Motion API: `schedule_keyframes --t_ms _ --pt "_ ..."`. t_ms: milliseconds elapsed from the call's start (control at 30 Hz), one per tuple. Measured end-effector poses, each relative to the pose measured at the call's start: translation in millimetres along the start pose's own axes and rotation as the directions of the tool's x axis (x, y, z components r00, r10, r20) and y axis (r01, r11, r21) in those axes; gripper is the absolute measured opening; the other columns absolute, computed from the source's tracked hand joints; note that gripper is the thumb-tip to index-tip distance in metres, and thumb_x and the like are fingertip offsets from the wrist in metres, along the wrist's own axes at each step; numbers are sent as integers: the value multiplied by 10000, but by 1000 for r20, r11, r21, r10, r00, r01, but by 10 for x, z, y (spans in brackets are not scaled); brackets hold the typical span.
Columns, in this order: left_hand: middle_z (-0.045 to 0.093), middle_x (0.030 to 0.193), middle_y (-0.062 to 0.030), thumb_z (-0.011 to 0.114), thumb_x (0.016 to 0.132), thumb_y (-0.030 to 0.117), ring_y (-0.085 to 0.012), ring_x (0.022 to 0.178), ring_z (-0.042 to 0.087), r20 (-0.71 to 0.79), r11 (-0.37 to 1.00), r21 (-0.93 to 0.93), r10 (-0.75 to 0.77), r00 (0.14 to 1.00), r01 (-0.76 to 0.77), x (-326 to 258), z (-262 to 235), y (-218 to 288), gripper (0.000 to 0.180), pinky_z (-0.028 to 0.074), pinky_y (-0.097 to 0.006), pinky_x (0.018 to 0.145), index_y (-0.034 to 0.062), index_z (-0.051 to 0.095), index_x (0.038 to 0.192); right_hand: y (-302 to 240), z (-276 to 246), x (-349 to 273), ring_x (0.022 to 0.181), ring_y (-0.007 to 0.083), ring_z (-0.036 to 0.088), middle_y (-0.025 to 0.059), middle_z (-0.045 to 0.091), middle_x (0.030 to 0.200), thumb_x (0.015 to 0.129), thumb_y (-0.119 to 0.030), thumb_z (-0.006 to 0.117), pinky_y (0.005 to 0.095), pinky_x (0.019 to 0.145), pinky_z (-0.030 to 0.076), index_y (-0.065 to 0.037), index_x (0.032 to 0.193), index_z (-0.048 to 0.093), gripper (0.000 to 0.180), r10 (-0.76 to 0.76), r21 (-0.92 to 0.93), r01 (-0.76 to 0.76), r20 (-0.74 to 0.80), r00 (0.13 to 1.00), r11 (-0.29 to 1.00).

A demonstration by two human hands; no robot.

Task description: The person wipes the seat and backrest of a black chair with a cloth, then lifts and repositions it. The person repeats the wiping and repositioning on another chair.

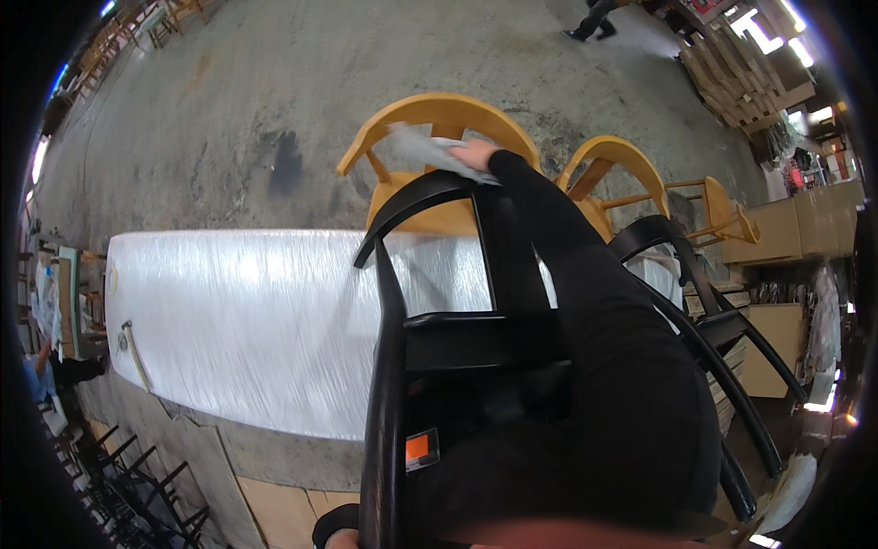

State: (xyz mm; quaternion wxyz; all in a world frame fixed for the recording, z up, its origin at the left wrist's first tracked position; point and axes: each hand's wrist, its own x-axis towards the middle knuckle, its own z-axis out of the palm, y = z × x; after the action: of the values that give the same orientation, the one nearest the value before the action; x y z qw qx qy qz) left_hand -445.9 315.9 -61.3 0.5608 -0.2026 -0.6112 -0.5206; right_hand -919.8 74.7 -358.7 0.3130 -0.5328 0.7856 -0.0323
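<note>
A black wooden chair (439, 342) with a curved top rail lies tilted in front of me. Reaching across it, my right arm brings my right hand (474, 154) to the top rail. The fingers are closed on a white cloth (425, 146), which is smeared by motion and touches the rail. At the lower edge, my left hand (342, 539) is beside a black chair leg (382, 439); its fingers are hidden, so its grip does not show. An orange-and-white label (422, 449) is near that leg.
A long table wrapped in clear film (238, 320) stands behind the chair. Beyond it are a yellow wooden chair (439, 108) and another yellow chair (622, 151). A second black chair (722, 325) stands to the right, near cardboard boxes (805, 224). A person's legs (594, 20) show far off.
</note>
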Motion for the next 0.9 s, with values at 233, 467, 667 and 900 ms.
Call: schedule_keyframes --t_ms 233,467,667,900 --pt "632 686 -162 603 871 175 -288 540 619 238 973 90 -230 944 214 258 -92 168 164 566 -449 570 30 560 805 2016 43 -1160 1317 367 509 199 561 1394 967 -505 382 421 1074 409 -50 1388 517 635 340 -121 -335 28 940 934" --pt "626 603 -85 745 805 146 -188 508 632 31 939 310 -163 986 146 131 96 163 217 571 -362 544 40 564 752 651 -298 -1393 1136 355 637 238 668 1189 848 -347 550 433 971 500 -35 1134 705 451 192 -171 -211 -121 974 962" --pt "587 602 -86 677 856 124 -199 517 572 -196 917 356 -114 974 179 -49 257 127 176 523 -373 578 29 536 810 -784 -356 -1904 1133 335 655 190 687 1203 863 -477 554 399 968 508 -41 1199 696 569 -94 -401 108 55 994 910" --pt "703 853 -119 625 907 9 -214 866 684 -386 716 482 -344 856 505 -245 267 214 52 531 -431 920 26 581 886 -1663 -250 -3461 1055 315 683 189 701 1155 811 -357 619 436 892 536 -35 1096 727 443 -274 -415 227 -57 960 881"
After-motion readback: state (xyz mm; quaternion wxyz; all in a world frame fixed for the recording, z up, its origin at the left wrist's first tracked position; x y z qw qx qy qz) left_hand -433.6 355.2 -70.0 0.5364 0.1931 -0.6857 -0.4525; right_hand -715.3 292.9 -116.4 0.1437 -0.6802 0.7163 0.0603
